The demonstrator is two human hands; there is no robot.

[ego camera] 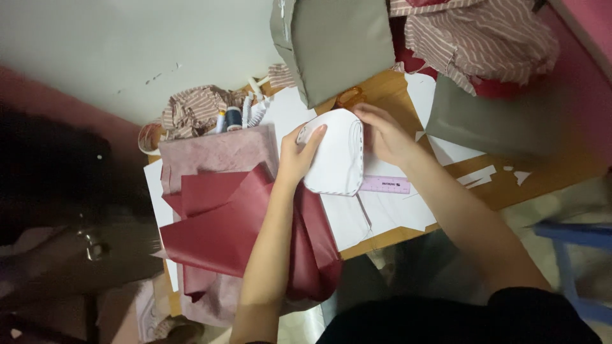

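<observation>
The person is pressing a white paper pattern piece [336, 153] flat on the table [382, 239], near its middle. The left hand [296, 156] is lying on the piece's left edge with fingers spread open, and the right hand [384, 135] is pinching its far right edge. A pink ruler [386, 185] is lying just right of it, dark red fabric [236, 223] to the left
</observation>
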